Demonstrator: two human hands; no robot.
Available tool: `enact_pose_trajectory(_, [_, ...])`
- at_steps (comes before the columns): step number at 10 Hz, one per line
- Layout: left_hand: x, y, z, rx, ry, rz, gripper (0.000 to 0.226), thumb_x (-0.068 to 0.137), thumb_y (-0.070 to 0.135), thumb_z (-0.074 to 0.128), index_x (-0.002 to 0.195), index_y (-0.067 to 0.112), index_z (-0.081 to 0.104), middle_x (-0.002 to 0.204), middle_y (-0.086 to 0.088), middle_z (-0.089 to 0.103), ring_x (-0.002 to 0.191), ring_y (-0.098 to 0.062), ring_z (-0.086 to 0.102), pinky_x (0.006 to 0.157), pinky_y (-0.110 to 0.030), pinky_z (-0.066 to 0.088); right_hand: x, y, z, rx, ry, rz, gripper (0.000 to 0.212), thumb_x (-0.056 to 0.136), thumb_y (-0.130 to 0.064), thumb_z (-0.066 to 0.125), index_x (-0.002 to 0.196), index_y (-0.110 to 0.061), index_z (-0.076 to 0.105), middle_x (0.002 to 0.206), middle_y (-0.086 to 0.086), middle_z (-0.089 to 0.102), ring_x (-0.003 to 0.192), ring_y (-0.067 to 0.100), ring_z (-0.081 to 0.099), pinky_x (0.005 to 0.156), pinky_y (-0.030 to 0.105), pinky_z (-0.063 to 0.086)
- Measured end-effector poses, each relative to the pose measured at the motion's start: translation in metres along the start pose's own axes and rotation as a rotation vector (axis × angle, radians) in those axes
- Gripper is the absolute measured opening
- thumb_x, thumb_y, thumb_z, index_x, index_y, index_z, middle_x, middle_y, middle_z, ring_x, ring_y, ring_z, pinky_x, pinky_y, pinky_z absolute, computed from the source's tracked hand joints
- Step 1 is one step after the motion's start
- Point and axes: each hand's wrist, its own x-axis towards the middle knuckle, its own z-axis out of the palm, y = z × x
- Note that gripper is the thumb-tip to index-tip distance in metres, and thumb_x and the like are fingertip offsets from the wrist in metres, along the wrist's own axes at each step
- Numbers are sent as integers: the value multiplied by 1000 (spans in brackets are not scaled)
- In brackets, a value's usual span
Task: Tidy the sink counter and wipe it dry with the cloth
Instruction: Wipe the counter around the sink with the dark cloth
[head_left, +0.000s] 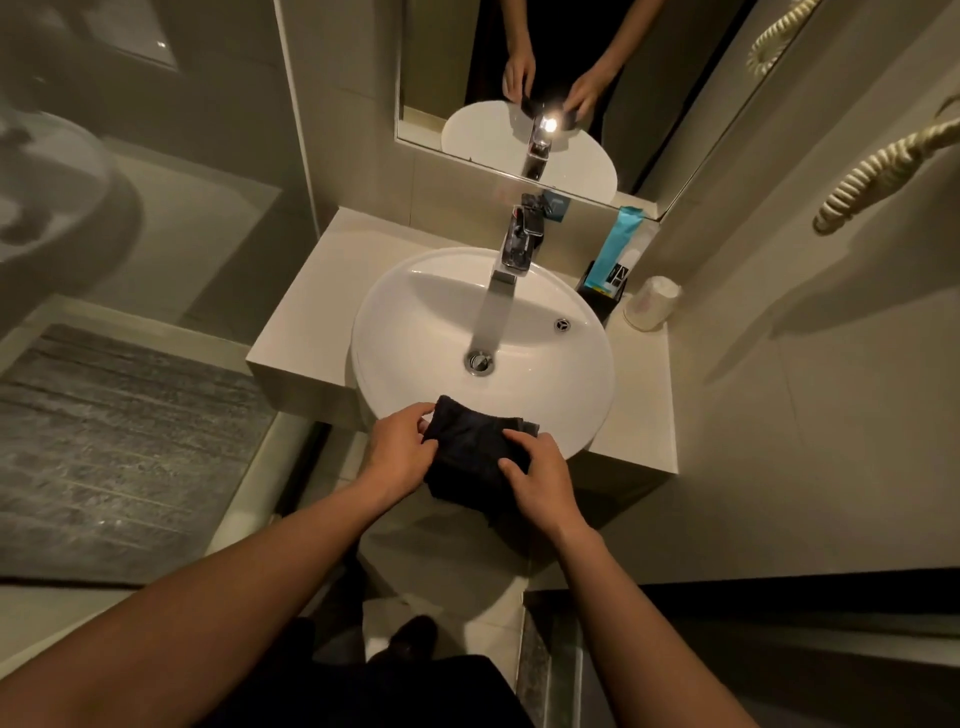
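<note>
A dark folded cloth (470, 447) hangs over the near rim of the round white basin (415, 332). My left hand (397, 449) grips its left edge and my right hand (540, 480) grips its right side, both just in front of the basin. The pale counter (311, 306) runs around the basin. At the back right of the counter stand a black holder (597, 301) with a blue packet (615, 244) in it and an upturned white paper cup (652, 304).
A chrome tap (511, 260) reaches over the basin. A mirror (467, 78) hangs behind it, and a coiled cord (883, 171) hangs on the right wall. A glass shower partition (156, 208) stands close on the left.
</note>
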Motion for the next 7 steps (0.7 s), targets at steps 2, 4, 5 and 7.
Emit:
enact_pose_trajectory(2, [1, -18, 1, 215, 4, 178, 52, 93, 11, 69, 143, 16, 56, 124, -8, 62, 110, -22, 57, 98, -37, 52, 3, 8, 1, -153, -38, -22, 49, 98, -32, 64, 144, -20, 52, 123, 3, 39, 112, 17, 48, 111, 35, 45])
enact_pose_trajectory(4, [9, -28, -3, 619, -171, 625, 73, 91, 53, 59, 155, 28, 36, 169, 2, 21, 155, -20, 19, 124, -44, 19, 13, 14, -10, -499, 12, -182, 81, 84, -64, 68, 152, -31, 39, 158, 5, 29, 146, 27, 29, 116, 47, 29])
enact_pose_trajectory(5, [22, -28, 2, 916, -314, 685, 84, 93, 66, 48, 161, 28, 17, 172, 4, 8, 158, -19, 6, 125, -45, 8, 21, 15, -2, -595, -131, -322, 87, 89, -62, 62, 159, -29, 21, 168, 1, 21, 155, 22, 20, 120, 46, 25])
enact_pose_trajectory(7, [29, -28, 1, 1054, -375, 624, 77, 95, 67, 43, 158, 28, 23, 168, 1, 25, 156, -22, 17, 125, -51, 8, 20, 22, 8, -636, -235, -287, 74, 96, -64, 48, 156, -25, 27, 162, 0, 35, 151, 22, 29, 121, 45, 23])
